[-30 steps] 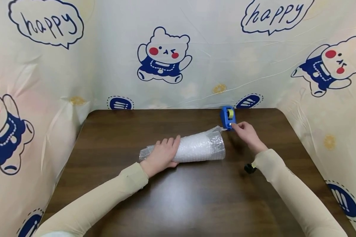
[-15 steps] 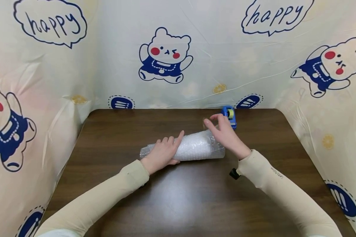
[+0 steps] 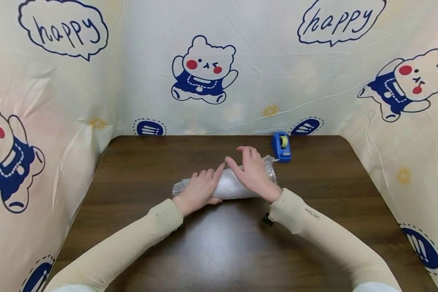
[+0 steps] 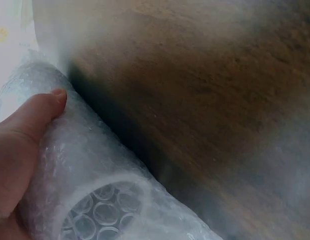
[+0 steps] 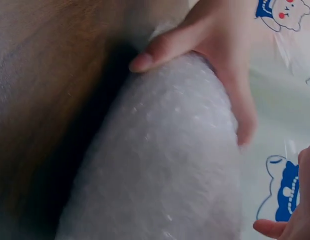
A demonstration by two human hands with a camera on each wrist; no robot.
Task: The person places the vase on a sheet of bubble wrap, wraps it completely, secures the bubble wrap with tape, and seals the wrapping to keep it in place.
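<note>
A roll of bubble wrap lies crosswise on the brown table. My left hand grips its left half, fingers over the top and thumb on the near side. In the left wrist view, the roll's end shows several clear round shapes inside. My right hand is over the right half, its thumb and fingers spread apart. The right thumb comes close to the left index finger, at the roll's far side. Whether a strip of tape is at the right fingertips cannot be made out. A blue tape dispenser stands behind the roll's right end.
The dark wooden table has a back edge against a printed curtain, which also hangs along both sides. A loose flap of bubble wrap sticks up near the dispenser.
My right hand has left the tape dispenser and moved left over the roll, its thumb and fingers parting. My left hand stays on the roll, its index finger now straighter.
</note>
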